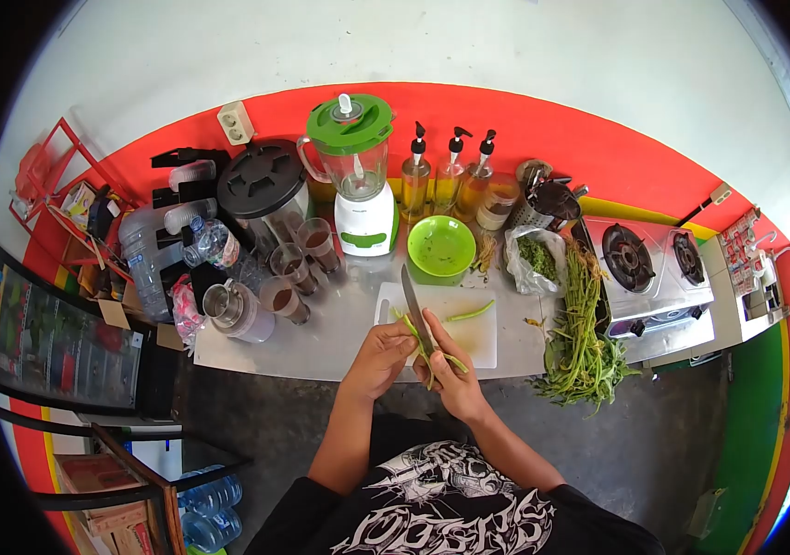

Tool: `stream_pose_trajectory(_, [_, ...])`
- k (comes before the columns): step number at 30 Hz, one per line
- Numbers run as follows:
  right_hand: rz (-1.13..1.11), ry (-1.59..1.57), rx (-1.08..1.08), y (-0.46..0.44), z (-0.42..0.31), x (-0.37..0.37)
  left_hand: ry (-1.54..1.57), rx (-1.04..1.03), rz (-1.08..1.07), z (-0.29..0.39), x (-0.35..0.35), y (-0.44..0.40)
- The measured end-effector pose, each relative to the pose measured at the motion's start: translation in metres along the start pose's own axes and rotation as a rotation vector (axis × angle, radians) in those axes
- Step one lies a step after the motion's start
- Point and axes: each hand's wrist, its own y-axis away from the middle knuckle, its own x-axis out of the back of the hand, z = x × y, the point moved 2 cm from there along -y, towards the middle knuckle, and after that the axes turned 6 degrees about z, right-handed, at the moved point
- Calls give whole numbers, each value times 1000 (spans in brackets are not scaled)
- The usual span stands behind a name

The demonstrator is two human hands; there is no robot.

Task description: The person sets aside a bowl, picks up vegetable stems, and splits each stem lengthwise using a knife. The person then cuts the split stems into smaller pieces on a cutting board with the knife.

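Above the front edge of the counter, my right hand (pixel 458 377) is closed around a knife (pixel 415 310), its blade pointing up and away from me. Green stalks (pixel 455 363) also run through that hand. My left hand (pixel 386 359) is closed, pinching a thin green stalk (pixel 401 318) beside the blade. Beneath both hands lies a white cutting board (pixel 482 350), with another green stalk piece (pixel 471 311) on it. A green bowl (pixel 441 248) stands just behind the board, with small dark bits inside. How the fingers wrap the knife handle is partly hidden.
Leafy green stalks (pixel 580 324) hang over the counter edge at right, near a gas stove (pixel 659 268). A bag of chopped greens (pixel 536 259) lies beside them. Behind stand a blender (pixel 364 217) and pump bottles (pixel 448 182); dark-filled cups (pixel 284 301) are at left.
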Motion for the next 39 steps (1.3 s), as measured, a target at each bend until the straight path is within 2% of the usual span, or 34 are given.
stream_pose_trajectory(2, [22, -18, -4, -1, -3, -3, 60, 20, -41, -14, 19, -3])
stream_pose_trajectory(4, [44, -37, -10, 0, -2, -2, 121, 42, -81, -9, 7, -5])
stream_pose_trajectory(6, [3, -89, -18, 2, 3, 1, 82, -2, 108, -5, -7, -6])
stream_pose_trajectory(7, [3, -89, -17, 3, 4, 0, 82, -2, 107, -6, -7, -6])
stream_pose_trajectory(13, [11, 158, 100, 7, 10, 1, 189, -2, 64, -6, -11, -4])
stream_pose_trajectory(15, [115, 262, 242, 5, 5, -1, 221, 20, -6, -12, -7, -4])
stream_pose_trajectory(16, [115, 262, 242, 6, 4, -1, 221, 20, -6, -14, -9, -3])
stream_pose_trajectory(18, [93, 310, 283, 6, 2, -1, 217, 34, 100, -18, -16, 0])
stream_pose_trajectory(22, [92, 297, 287, 7, 4, 2, 251, 48, 166, -22, -21, 5])
stream_pose_trajectory(24, [117, 436, 373, 5, 4, 3, 105, 71, 48, -22, -16, 7])
stream_pose_trajectory(29, [92, 380, 264, 9, -2, -6, 98, 60, 102, -18, -20, 15])
stream_pose_trajectory(34, [91, 302, 179, 11, 2, -11, 57, 53, 69, -17, -22, 20])
stream_pose_trajectory(37, [157, 371, 345, 5, 4, -11, -20, 97, 92, -25, -21, 23])
stream_pose_trajectory(39, [133, 315, 214, 7, 1, -13, 60, 73, 76, -29, -16, 23])
